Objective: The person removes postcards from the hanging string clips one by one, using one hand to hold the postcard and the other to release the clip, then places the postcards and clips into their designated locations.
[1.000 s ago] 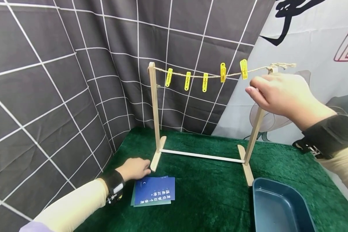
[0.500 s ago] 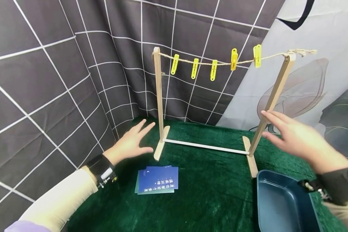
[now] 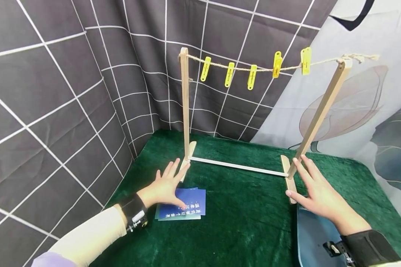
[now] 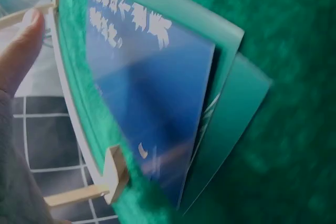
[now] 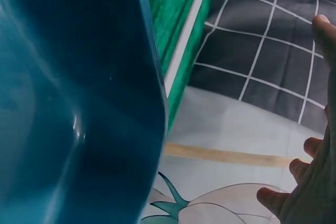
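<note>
Left hand: the left hand (image 3: 163, 189) is above the cards, fingers spread wide, grasp vacant; in its wrist view the visible digit is clear of them.
Right hand: the right hand (image 3: 324, 200) has its fingers parted, nothing held, the forearm end over the basin; contact with the right post (image 3: 322, 108) cannot be told.
Cards: one blue card (image 4: 152, 87), white characters and a crescent, lies on pale green cards (image 4: 241, 93) whose edges jut out; stack toward the left edge of the green tablecloth (image 3: 247, 230), just in front of the left foot (image 3: 185, 172).
Basin: blue-teal basin (image 3: 315, 237) near the right edge of the tablecloth, beside the right foot (image 3: 291, 191) (its near end runs out of frame).
Rack: left post (image 3: 185, 107) and right post joined low by a white crossbar (image 3: 237, 165), toward the back edge.
Line: twine (image 3: 217, 65) between post tops carries five yellow clothespins (image 3: 252, 77).
Backdrop: dark gridded cloth (image 3: 97, 81) behind.
</note>
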Available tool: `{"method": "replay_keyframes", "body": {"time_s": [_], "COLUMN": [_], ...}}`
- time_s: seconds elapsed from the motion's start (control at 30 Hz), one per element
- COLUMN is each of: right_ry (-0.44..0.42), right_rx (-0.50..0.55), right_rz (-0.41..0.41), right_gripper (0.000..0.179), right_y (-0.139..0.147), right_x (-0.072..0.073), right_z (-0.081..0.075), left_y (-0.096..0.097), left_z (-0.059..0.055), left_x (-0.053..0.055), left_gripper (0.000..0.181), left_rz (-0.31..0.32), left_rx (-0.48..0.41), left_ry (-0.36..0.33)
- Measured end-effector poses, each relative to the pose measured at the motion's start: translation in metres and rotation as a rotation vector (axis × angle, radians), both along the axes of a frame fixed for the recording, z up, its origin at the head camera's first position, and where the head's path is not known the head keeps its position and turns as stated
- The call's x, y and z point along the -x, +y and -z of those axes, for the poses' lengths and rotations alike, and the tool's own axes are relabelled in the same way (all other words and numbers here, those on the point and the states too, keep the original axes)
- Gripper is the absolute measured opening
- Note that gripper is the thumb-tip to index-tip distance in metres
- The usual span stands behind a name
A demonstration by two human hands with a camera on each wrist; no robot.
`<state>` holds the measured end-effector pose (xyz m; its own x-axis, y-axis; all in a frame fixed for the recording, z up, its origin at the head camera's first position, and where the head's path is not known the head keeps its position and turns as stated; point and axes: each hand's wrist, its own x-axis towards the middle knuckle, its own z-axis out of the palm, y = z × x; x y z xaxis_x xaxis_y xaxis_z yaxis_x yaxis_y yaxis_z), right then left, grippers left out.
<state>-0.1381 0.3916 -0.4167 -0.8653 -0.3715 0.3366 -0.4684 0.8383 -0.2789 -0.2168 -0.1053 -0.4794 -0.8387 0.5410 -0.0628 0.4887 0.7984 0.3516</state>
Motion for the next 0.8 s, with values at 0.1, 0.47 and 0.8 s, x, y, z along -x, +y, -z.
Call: {"method": "replay_keyframes", "body": {"time_s": [0.1, 0.47, 0.8], "right_ry": [-0.042, -0.088, -0.104], "right_rx": [-0.007, -0.004, 0.011], "right_rz": [0.018, 0.017, -0.012], "right_gripper": [0.099, 0.076, 0.066], "right_y": [0.002, 0.004, 0.007], "right_x": [0.001, -0.003, 0.0], "right_z": [0.001, 0.012, 0.02], "left_y": [0.003, -0.003, -0.003], "left_z": [0.007, 0.021, 0.016], "left_x": [-0.004, 0.0, 0.006], "left_gripper": [0.135, 0.099, 0.099], "left_rz": [0.037, 0.066, 0.038], "left_rx": [0.083, 0.126, 0.07], "left_ry": [-0.018, 0.025, -0.011]}}
